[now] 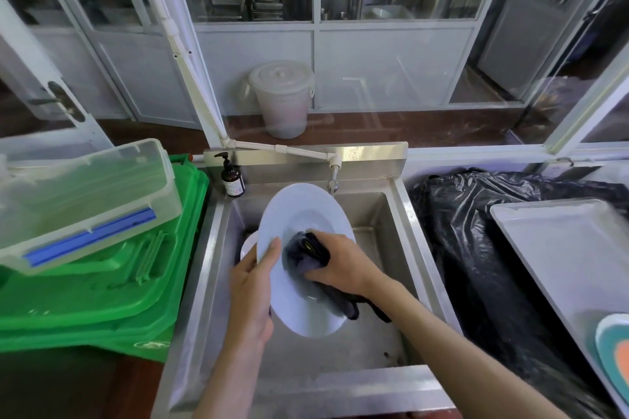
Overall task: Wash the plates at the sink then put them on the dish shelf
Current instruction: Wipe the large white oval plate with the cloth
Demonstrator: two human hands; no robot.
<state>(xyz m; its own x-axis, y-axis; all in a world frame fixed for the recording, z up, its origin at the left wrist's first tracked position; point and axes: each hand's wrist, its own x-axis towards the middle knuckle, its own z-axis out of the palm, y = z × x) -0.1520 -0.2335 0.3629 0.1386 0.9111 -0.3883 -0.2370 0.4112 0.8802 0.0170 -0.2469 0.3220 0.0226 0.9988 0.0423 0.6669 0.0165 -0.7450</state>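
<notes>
Now: scrubbing a plate over the sink.
Left hand (253, 286) grips the white plate (306, 214) by its left rim (tilted above the sink (401, 214)); right hand (343, 265) clutches a dark cloth (306, 257) against its middle.

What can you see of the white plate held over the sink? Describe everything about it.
The white plate is round, glossy and ceramic-looking, with a broad flat rim and a shallow well. It is tilted over the steel sink, its face toward the camera, just below the tap. The left hand holds its left edge, thumb on the rim; the right hand presses a dark cloth into the well.
</notes>
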